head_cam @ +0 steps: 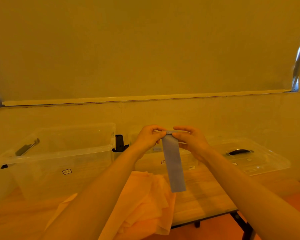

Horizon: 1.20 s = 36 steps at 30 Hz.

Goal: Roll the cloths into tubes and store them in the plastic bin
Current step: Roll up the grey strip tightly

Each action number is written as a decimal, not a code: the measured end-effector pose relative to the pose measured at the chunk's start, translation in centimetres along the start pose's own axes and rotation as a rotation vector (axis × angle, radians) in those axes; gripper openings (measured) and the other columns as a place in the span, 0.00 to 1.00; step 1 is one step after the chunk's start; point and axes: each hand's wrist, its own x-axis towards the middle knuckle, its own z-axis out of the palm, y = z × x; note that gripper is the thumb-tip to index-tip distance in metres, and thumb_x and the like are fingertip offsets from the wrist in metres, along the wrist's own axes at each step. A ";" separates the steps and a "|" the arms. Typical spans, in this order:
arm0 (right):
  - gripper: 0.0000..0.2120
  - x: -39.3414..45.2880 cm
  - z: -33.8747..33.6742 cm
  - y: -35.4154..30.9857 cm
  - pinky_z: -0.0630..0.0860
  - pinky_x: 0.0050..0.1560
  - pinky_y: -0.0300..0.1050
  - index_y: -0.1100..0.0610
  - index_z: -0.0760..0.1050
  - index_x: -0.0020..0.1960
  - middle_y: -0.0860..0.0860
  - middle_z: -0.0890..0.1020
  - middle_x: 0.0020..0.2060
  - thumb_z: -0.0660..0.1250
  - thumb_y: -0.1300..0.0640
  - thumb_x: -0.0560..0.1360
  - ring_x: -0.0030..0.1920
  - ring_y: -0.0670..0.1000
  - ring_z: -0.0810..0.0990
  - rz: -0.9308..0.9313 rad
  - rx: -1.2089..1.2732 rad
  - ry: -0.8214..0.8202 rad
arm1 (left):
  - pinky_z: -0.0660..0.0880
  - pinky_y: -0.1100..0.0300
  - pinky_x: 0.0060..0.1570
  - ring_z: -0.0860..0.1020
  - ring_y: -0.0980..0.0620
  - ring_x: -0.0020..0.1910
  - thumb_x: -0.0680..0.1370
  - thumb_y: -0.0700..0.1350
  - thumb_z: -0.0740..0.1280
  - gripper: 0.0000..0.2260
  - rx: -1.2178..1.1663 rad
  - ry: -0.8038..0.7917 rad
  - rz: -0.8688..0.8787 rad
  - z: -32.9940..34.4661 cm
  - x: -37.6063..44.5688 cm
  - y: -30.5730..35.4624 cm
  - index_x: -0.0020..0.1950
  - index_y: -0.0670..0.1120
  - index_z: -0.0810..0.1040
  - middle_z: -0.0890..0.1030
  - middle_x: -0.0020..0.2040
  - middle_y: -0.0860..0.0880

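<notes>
A narrow blue cloth strip hangs in the air above the wooden table. Its top end is rolled into a small tube. My left hand pinches the left end of that roll and my right hand pinches the right end. The free end dangles down toward a crumpled pale orange cloth lying on the table under my forearms. A clear plastic bin stands open at the left, behind my left arm.
A clear bin lid with a black handle lies at the right. Another clear container sits behind the strip. A black object stands between the bins. The wall runs close behind; the table's front edge is at lower right.
</notes>
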 end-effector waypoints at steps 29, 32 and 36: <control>0.09 0.0 -0.1 0.9 0.80 0.36 0.39 0.61 0.78 0.52 0.55 0.83 0.44 0.70 0.67 0.72 0.43 0.50 0.83 -0.033 0.041 -0.010 | 0.65 0.70 0.23 0.70 0.58 0.30 0.78 0.43 0.66 0.07 -0.015 -0.038 0.016 -0.1 -0.4 -0.5 0.55 0.48 0.80 0.75 0.33 0.51; 0.10 0.0 0.0 0.9 0.81 0.39 0.39 0.63 0.78 0.52 0.56 0.83 0.44 0.69 0.69 0.72 0.44 0.51 0.83 -0.024 0.088 -0.011 | 0.64 0.73 0.23 0.70 0.58 0.31 0.78 0.40 0.66 0.09 -0.032 -0.030 0.035 -0.2 -0.6 -0.3 0.57 0.45 0.80 0.75 0.34 0.52; 0.07 0.0 0.2 1.0 0.81 0.40 0.38 0.63 0.79 0.50 0.55 0.83 0.42 0.69 0.68 0.72 0.43 0.50 0.83 -0.045 0.106 -0.004 | 0.64 0.72 0.23 0.70 0.58 0.31 0.78 0.43 0.66 0.06 -0.070 -0.020 0.029 -0.2 -0.7 -0.2 0.54 0.46 0.80 0.74 0.33 0.52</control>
